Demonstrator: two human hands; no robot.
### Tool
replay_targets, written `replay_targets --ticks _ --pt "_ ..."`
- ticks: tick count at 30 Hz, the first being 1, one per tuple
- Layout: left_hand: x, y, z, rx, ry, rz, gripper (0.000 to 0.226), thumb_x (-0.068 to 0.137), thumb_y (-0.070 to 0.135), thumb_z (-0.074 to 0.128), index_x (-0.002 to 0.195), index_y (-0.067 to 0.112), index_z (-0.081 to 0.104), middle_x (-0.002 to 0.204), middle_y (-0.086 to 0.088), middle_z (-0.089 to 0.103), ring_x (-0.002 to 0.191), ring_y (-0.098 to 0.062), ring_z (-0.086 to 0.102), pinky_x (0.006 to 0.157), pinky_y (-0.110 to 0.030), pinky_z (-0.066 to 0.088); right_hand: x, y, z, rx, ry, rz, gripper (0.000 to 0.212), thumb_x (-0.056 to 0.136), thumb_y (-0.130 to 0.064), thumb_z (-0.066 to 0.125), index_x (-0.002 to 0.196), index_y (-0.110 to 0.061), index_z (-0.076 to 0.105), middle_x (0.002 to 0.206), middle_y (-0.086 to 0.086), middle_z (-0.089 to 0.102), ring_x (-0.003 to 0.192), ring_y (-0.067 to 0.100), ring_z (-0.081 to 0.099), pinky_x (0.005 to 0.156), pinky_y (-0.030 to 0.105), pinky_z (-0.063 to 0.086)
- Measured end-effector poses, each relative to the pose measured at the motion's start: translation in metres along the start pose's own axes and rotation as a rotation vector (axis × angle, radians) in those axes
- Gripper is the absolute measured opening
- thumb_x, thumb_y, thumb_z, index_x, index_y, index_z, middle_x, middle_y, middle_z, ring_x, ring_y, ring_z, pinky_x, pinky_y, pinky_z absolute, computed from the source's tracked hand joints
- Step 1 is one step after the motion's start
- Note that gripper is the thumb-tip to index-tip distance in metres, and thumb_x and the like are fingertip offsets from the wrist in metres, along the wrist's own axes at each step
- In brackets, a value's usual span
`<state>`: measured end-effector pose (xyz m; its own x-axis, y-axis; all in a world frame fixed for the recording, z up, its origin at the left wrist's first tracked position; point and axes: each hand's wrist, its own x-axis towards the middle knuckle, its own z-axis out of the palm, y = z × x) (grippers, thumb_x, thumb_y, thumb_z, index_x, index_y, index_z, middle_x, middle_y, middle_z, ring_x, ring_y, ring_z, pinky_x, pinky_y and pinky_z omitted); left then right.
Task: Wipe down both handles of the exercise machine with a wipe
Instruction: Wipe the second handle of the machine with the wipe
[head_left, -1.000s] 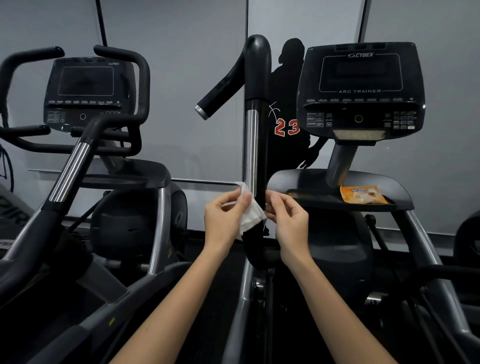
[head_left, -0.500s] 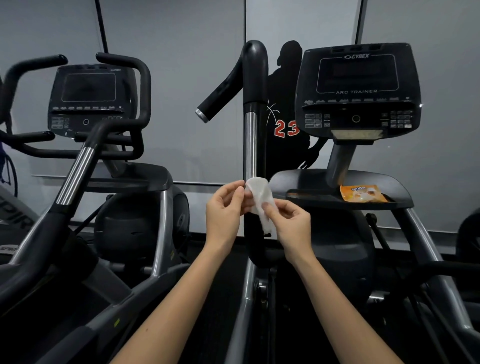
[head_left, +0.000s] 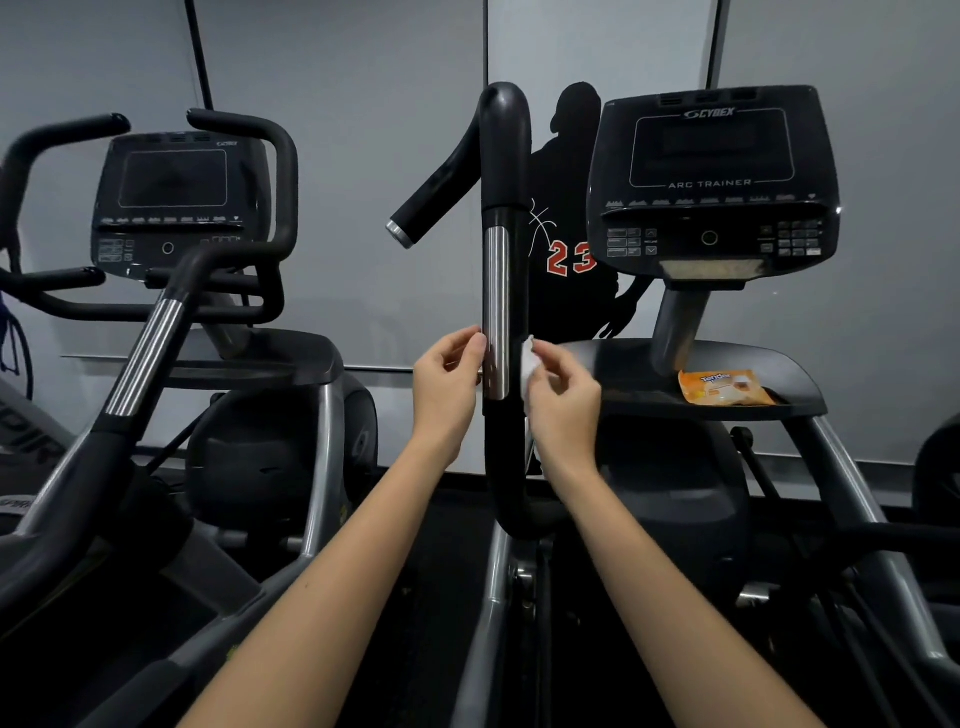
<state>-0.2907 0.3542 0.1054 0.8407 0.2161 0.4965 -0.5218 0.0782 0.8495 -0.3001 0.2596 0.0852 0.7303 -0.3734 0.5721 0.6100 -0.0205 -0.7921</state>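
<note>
The machine's left handle (head_left: 503, 218) rises upright in the middle of the head view, black at the top with a chrome strip lower down. My right hand (head_left: 563, 402) pinches a white wipe (head_left: 528, 366) against the handle's right side, level with the chrome strip's lower end. My left hand (head_left: 448, 387) is at the handle's left side with its fingers curled, thumb tip by the chrome; I cannot tell whether it holds anything. The machine's right handle is out of view.
The Cybex Arc Trainer console (head_left: 711, 187) stands at the right, with an orange wipe packet (head_left: 724, 387) lying on its tray (head_left: 623, 358). A second machine (head_left: 171, 208) with its own handles stands at the left. Grey wall panels run behind.
The wipe, held between both hands in front of the handle, is now in my right hand alone at the handle's right side. My left hand has parted from it to the left.
</note>
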Motion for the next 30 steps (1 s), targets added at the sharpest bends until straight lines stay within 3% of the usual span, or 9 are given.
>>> replay_targets --ticks 2,4,9,12,15,19,22,25,30 --pt "0.0 -0.001 0.003 -0.021 0.008 0.002 0.021 0.092 0.015 0.055 0.111 0.01 0.062 0.088 0.004 0.064 0.082 -0.009 0.061 0.078 -0.022 0.053 -0.015 0.008 0.0 -0.031 -0.024 -0.078 0.029 0.089 -0.012 0.058 0.118 -0.011 0.061 0.105 -0.008 0.061 0.099 0.001 0.059 0.084 0.009 0.047" --pt "0.0 -0.003 0.004 -0.043 0.016 -0.004 0.019 0.091 0.014 0.056 0.109 0.013 0.062 0.086 0.005 0.064 0.082 -0.008 0.059 0.078 -0.022 0.052 -0.026 0.018 -0.003 -0.111 0.002 -0.206 0.03 0.087 -0.008 0.061 0.118 -0.008 0.061 0.11 -0.002 0.06 0.106 0.004 0.057 0.091 0.011 0.044" --pt "0.001 -0.004 0.004 -0.073 0.014 -0.014 0.016 0.09 0.013 0.058 0.106 0.013 0.063 0.083 0.005 0.063 0.076 -0.006 0.058 0.072 -0.017 0.051 -0.039 0.033 -0.01 -0.199 0.021 -0.395 0.03 0.082 0.006 0.061 0.108 -0.008 0.065 0.103 -0.005 0.059 0.1 0.0 0.056 0.09 0.009 0.042" --pt "0.001 -0.003 0.003 -0.077 0.007 -0.019 0.017 0.09 0.012 0.057 0.107 0.012 0.062 0.083 0.005 0.063 0.076 -0.006 0.059 0.071 -0.016 0.052 -0.028 0.024 0.001 -0.251 0.045 -0.457 0.027 0.083 0.005 0.059 0.108 -0.005 0.067 0.107 0.001 0.058 0.101 0.009 0.057 0.091 0.012 0.042" --pt "0.002 0.0 0.001 -0.084 -0.019 -0.047 0.014 0.09 0.012 0.058 0.104 0.015 0.062 0.089 -0.002 0.065 0.083 -0.014 0.06 0.078 -0.023 0.053 -0.006 0.007 0.011 -0.127 0.111 -0.305 0.026 0.086 0.005 0.056 0.109 -0.003 0.066 0.108 0.002 0.063 0.103 0.008 0.059 0.091 0.01 0.043" --pt "0.003 0.0 -0.001 -0.125 -0.039 -0.098 0.017 0.089 0.012 0.059 0.106 0.013 0.063 0.104 -0.011 0.066 0.092 -0.018 0.062 0.084 -0.026 0.054 0.012 0.01 0.004 0.032 0.072 0.013 0.026 0.09 0.0 0.052 0.112 -0.004 0.065 0.104 0.004 0.069 0.102 0.014 0.064 0.091 0.022 0.051" --pt "0.002 0.0 0.0 -0.141 -0.03 -0.1 0.017 0.089 0.012 0.059 0.106 0.014 0.063 0.106 -0.012 0.066 0.094 -0.018 0.062 0.085 -0.026 0.053 0.003 0.021 -0.002 0.056 0.055 0.099 0.025 0.089 0.002 0.053 0.111 -0.002 0.065 0.094 0.0 0.069 0.089 0.009 0.066 0.079 0.014 0.052" --pt "0.001 -0.002 0.0 -0.142 -0.028 -0.097 0.015 0.089 0.012 0.059 0.104 0.015 0.063 0.102 -0.009 0.066 0.091 -0.017 0.061 0.083 -0.025 0.053 -0.017 0.025 -0.006 0.039 0.083 0.08 0.024 0.089 0.002 0.054 0.105 -0.008 0.068 0.097 0.001 0.069 0.093 0.008 0.065 0.082 0.015 0.051" --pt "0.003 -0.003 -0.001 -0.14 -0.042 -0.095 0.012 0.089 0.013 0.06 0.098 0.019 0.064 0.091 -0.002 0.065 0.083 -0.013 0.059 0.082 -0.027 0.051 -0.035 0.012 -0.001 -0.01 0.061 -0.138 0.027 0.084 0.008 0.057 0.104 -0.007 0.067 0.104 -0.004 0.06 0.102 0.0 0.056 0.089 0.007 0.042"
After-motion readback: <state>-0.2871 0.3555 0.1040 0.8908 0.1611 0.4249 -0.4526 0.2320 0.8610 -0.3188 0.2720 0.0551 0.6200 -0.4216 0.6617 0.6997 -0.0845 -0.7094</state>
